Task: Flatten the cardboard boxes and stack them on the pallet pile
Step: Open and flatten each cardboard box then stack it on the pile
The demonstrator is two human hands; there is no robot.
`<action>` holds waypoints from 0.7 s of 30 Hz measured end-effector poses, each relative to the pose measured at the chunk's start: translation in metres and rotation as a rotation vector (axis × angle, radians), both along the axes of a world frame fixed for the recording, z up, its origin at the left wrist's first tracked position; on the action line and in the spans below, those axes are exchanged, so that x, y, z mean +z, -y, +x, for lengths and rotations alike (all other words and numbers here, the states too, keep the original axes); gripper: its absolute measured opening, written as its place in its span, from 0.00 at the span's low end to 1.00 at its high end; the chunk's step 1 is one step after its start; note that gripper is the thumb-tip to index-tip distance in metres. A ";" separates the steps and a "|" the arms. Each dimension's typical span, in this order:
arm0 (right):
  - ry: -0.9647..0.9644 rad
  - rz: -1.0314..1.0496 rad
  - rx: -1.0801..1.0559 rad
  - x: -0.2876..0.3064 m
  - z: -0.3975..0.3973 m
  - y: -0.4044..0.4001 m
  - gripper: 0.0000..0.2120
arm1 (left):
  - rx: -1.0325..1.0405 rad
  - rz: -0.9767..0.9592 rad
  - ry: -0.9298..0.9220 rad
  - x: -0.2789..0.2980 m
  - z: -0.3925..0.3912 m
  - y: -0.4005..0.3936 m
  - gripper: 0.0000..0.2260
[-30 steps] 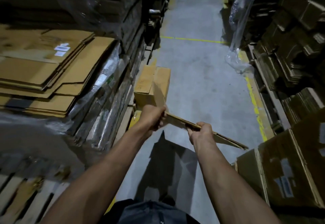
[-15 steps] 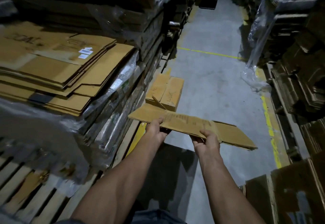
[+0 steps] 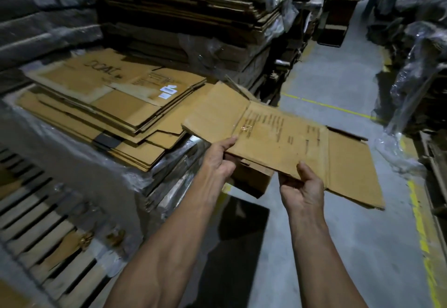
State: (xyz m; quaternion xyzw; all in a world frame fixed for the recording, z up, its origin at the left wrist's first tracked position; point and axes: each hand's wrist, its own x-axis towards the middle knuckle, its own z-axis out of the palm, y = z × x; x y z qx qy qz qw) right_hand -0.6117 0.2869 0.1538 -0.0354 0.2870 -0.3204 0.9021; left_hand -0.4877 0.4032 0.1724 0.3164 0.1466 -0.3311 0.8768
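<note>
Head view: looking down an aisle at both hands carrying one flattened box (image 3: 285,143) toward the pallet pile (image 3: 108,104).
Left hand (image 3: 219,160): gripping the near edge of the flattened box, thumb lying on top, fingers tucked underneath.
Right hand (image 3: 302,186): pinching the same near edge further right, thumb on top, fingers curling below.
Flattened box: lying nearly level in the air, its left flap just reaching over the right corner of the pile, the rest hanging over the floor (image 3: 338,235); not yet resting on anything.
Done so far: this box already collapsed flat; a good many flat sheets already lying stacked on the wrapped pile.
Remaining, by judgement: sliding this sheet fully onto the top of the pile and letting go.
More to flatten: a smaller box (image 3: 251,177), partly hidden under the held sheet, sitting low by the pile; seemingly not yet flattened, though hard to tell.
Beyond that: how many other boxes are waiting cannot be told here.
</note>
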 end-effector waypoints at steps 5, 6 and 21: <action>0.124 -0.045 0.133 0.019 0.048 -0.030 0.34 | 0.097 -0.169 0.065 0.013 0.039 -0.046 0.12; 0.158 -0.057 0.146 0.019 0.060 -0.035 0.40 | 0.123 -0.193 0.083 0.013 0.047 -0.056 0.17; -0.443 0.028 0.503 -0.024 0.243 -0.123 0.07 | 0.413 -0.192 -0.193 -0.065 0.129 -0.166 0.16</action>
